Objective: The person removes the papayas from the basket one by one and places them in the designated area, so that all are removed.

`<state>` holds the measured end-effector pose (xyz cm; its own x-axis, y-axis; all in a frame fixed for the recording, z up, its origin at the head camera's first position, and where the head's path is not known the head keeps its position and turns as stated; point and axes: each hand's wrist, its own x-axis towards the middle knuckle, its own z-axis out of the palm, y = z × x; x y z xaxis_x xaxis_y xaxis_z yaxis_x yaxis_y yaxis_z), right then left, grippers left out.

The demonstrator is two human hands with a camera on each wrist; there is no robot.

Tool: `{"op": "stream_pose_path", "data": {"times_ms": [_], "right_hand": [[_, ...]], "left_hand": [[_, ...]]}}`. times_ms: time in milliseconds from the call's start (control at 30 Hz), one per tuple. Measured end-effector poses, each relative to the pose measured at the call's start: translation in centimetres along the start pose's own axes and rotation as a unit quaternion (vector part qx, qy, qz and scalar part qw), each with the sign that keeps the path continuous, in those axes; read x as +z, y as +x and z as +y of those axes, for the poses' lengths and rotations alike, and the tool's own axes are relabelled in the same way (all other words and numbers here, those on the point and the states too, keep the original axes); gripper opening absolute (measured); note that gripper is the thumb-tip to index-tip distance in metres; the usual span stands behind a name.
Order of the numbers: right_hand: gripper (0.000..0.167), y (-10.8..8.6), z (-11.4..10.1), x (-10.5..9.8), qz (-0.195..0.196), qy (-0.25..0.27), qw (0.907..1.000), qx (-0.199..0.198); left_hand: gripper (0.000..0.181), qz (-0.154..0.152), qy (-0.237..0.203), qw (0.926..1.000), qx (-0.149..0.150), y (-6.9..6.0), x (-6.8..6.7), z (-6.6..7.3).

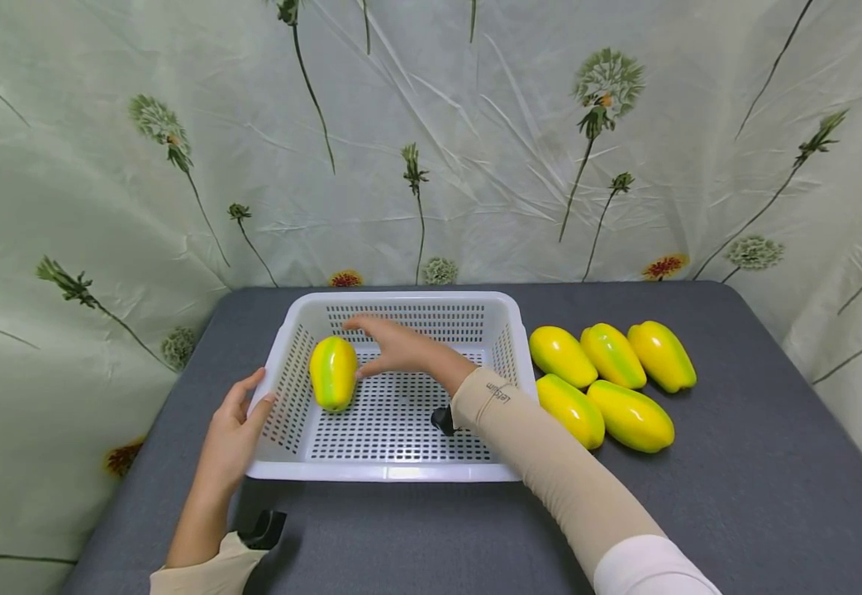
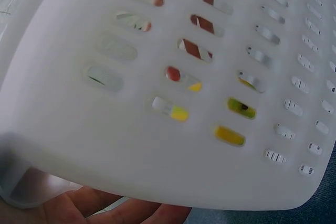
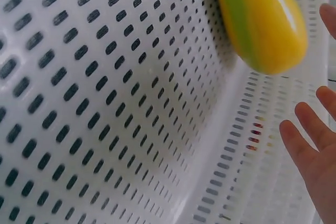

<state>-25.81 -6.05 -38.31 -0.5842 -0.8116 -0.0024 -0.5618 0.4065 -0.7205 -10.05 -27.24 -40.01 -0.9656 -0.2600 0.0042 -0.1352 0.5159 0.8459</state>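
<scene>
A white perforated plastic basket [image 1: 393, 473] stands on the dark table. One glossy yellow papaya [image 1: 333, 373] with a green stripe is inside, near the basket's left wall. My right hand [image 1: 401, 345] reaches into the basket just right of this fruit, thumb and fingers spread apart. The right wrist view shows the papaya [image 3: 262, 22] with a gap between it and the fingers [image 3: 299, 145]. My left hand [image 1: 231, 430] holds the basket's left rim, thumb on the near side and fingers outside. In the left wrist view its fingers [image 2: 126, 211] are partly hidden behind the rim.
Several more yellow-green papayas [image 1: 631, 416] lie in two rows on the table [image 1: 750, 463], close against the basket's right side. A pale curtain [image 1: 490, 149] with a dandelion print hangs behind the table's back edge and along its sides.
</scene>
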Motion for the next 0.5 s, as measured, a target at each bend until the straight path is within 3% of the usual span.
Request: {"op": "stream_pose_path", "data": {"times_ms": [333,500], "right_hand": [[0.078,1.8,-0.6,1.8,-0.021,0.015,0.9996,0.011],[0.078,2.4,-1.0,2.4,-0.030,0.006,0.9995,0.010]], "left_hand": [[0.055,0.009,-0.009,0.9997,0.019,0.2,0.1,-0.7],[0.057,0.007,-0.006,0.9999,0.007,0.1,0.2,-0.5]]}}
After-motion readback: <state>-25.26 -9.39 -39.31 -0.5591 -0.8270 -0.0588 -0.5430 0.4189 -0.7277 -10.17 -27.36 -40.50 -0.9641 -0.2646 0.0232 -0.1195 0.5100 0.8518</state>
